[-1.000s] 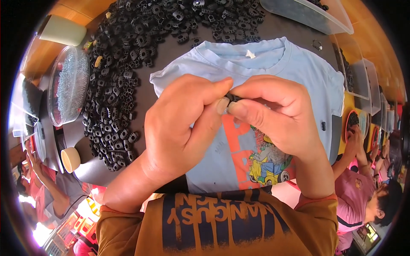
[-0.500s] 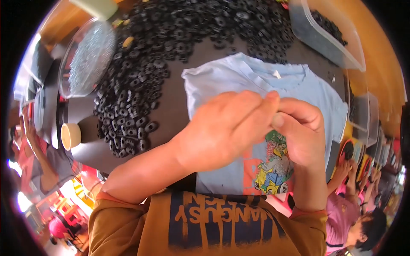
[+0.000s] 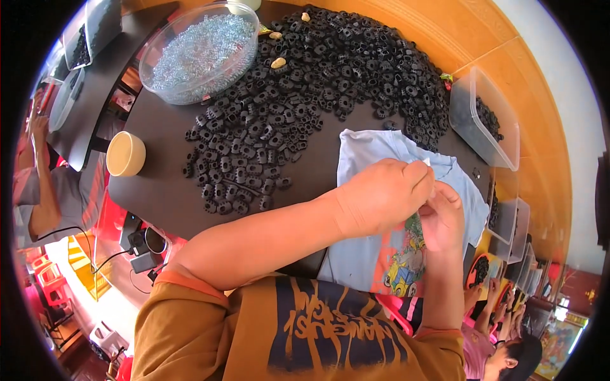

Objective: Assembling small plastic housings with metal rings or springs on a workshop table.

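Observation:
My left hand (image 3: 386, 195) and my right hand (image 3: 443, 219) meet fingertip to fingertip above a light blue T-shirt (image 3: 356, 155). Both are closed in a pinch; whatever is between the fingers is too small or too hidden to make out. The shirt lies on the dark table (image 3: 159, 181) with a cartoon print (image 3: 405, 267) on its front, partly covered by my hands. Beyond and to the left spreads a large heap of small black plastic pieces (image 3: 279, 117) that look like hair claw clip parts.
A round clear tub (image 3: 152, 86) of tiny silvery, spring-like pieces stands at the far left, a cream cup (image 3: 126, 154) at the left edge. Clear bins (image 3: 473, 136) holding black pieces line the right side. Other people work at right and left. Cables and a charger (image 3: 138, 244) hang below.
The view has swung, so the tub, cup and heap show more fully. My hands remain pinched together over the shirt and appear farther right in the picture.

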The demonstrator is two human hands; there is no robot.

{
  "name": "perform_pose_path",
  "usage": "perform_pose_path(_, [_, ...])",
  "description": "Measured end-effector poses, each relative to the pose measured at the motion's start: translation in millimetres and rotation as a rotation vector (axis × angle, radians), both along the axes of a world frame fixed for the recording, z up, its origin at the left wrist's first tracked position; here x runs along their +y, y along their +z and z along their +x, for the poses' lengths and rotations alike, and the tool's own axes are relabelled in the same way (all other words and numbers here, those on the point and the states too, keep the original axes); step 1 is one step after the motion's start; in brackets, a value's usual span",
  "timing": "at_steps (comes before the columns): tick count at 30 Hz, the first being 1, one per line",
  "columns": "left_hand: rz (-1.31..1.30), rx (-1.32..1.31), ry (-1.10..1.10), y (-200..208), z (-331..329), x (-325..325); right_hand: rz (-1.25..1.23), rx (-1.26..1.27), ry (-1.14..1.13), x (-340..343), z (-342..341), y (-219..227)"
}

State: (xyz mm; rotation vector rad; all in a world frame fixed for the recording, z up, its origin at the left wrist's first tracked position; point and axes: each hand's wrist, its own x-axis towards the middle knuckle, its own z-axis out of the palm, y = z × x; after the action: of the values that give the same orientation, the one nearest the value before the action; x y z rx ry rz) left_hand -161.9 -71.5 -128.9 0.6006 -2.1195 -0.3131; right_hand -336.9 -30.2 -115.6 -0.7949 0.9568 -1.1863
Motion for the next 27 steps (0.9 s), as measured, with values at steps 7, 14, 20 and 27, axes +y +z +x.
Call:
perform_pose_path(7, [0.078, 0.081, -0.076, 10.2, -1.3, -1.5, 0.001, 0.102, -0.041, 8.8, 5.7, 26.3])
perform_pose_path(14, [-0.026, 0.358, -0.153, 36.3, 0.3, 12.1, -0.084, 0.006, -0.095, 46.0, 22.5, 56.5])
perform_pose_path(20, [-0.107, 0.306, -0.241, 54.1, 10.9, 22.3, -0.168, -0.002, -0.110, 73.5, 35.8, 77.5])
perform_pose_path(27, [-0.278, 0.218, -0.192, 56.4, 12.9, 25.9, -0.103, -0.087, -0.215, 88.5, 44.0, 67.6])
